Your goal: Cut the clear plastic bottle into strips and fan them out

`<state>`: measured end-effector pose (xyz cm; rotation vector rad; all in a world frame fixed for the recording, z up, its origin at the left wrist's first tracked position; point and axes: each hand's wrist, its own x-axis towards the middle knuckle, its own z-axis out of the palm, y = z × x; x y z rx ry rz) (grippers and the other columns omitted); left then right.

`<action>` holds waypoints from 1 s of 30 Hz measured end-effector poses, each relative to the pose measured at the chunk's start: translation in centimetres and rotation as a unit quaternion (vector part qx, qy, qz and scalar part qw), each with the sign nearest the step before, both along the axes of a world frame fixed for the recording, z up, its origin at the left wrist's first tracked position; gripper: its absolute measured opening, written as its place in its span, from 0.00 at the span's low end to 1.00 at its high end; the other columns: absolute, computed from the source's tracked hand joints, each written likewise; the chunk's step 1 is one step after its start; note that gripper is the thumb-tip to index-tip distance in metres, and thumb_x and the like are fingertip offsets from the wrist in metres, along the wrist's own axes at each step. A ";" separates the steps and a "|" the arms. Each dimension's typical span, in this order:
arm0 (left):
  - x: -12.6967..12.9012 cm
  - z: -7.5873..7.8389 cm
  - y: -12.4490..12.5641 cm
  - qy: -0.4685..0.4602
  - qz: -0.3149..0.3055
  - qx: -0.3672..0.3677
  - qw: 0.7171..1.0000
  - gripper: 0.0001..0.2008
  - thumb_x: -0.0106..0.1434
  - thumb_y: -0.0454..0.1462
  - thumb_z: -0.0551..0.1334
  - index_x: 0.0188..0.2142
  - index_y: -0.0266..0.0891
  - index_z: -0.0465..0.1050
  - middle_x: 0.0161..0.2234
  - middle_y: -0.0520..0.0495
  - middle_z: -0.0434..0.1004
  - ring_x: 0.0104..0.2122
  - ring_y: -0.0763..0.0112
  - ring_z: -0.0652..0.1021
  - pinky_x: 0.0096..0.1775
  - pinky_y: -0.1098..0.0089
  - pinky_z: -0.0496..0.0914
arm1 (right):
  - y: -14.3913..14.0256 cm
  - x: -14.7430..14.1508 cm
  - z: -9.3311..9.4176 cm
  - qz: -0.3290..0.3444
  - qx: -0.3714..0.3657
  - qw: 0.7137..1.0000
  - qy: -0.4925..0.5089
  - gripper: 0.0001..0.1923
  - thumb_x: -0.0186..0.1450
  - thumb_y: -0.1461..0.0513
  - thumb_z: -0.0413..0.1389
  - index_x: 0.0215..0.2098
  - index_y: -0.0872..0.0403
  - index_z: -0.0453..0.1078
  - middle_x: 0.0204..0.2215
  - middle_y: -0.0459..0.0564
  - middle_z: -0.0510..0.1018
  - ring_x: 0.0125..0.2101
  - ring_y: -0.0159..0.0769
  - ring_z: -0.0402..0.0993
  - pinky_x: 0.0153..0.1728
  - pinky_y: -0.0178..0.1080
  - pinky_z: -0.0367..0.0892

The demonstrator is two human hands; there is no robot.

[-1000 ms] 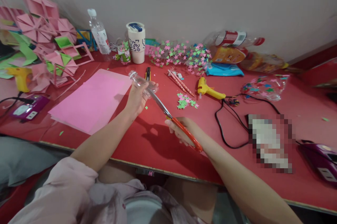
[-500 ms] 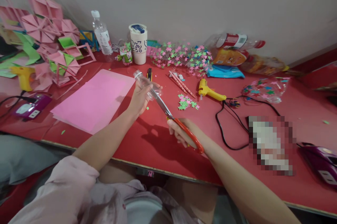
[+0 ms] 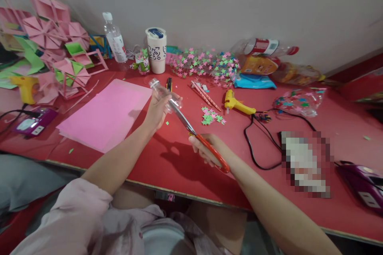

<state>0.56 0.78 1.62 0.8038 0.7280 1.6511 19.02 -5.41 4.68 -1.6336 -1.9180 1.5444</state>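
My left hand is closed around a clear plastic bottle piece, whose threaded neck points up and to the left. My right hand grips scissors by their red handles. Their metal blades reach up and left to the cut end of the plastic, close to my left fingers; whether the edges bite into it I cannot tell. Behind the bottle piece lies a yellow and black box cutter. A small pile of green and pink paper stars lies on the red table, beyond my right hand.
Pink paper sheets lie left, near pink paper models. A water bottle and white tumbler stand by the wall. Star-covered clear plastic sits behind. A yellow glue gun, its black cord and purple power strips flank the workspace.
The whole view has shifted slightly. Both hands, the bottle piece and the scissors keep nearly the same pose, with the blades still at the cut end.
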 end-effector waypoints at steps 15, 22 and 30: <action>0.7 0.4 -0.2 0.005 -0.017 -0.010 1.000 0.12 0.56 0.29 0.62 0.33 0.44 0.59 0.29 0.54 0.78 0.46 0.65 0.80 0.47 0.62 0.73 | -0.4 -0.3 0.1 -0.037 0.000 0.999 -0.005 0.28 0.57 0.38 0.52 0.20 0.52 0.58 0.08 0.36 0.57 0.08 0.24 0.57 0.11 0.29 0.56; 0.7 0.0 -0.4 0.010 -0.005 -0.004 1.000 0.12 0.55 0.32 0.65 0.33 0.45 0.62 0.31 0.52 0.79 0.46 0.64 0.79 0.47 0.61 0.73 | -0.2 -0.1 0.0 0.002 0.000 1.000 0.018 0.28 0.60 0.38 0.48 0.21 0.52 0.59 0.07 0.37 0.58 0.08 0.25 0.57 0.12 0.30 0.56; 0.8 -0.7 -0.4 0.054 -0.021 0.026 0.998 0.12 0.55 0.37 0.69 0.32 0.44 0.65 0.33 0.49 0.79 0.45 0.62 0.79 0.47 0.61 0.74 | -0.1 0.0 -0.4 -0.001 0.013 0.999 0.032 0.28 0.60 0.37 0.47 0.22 0.52 0.59 0.08 0.37 0.58 0.09 0.25 0.57 0.14 0.31 0.58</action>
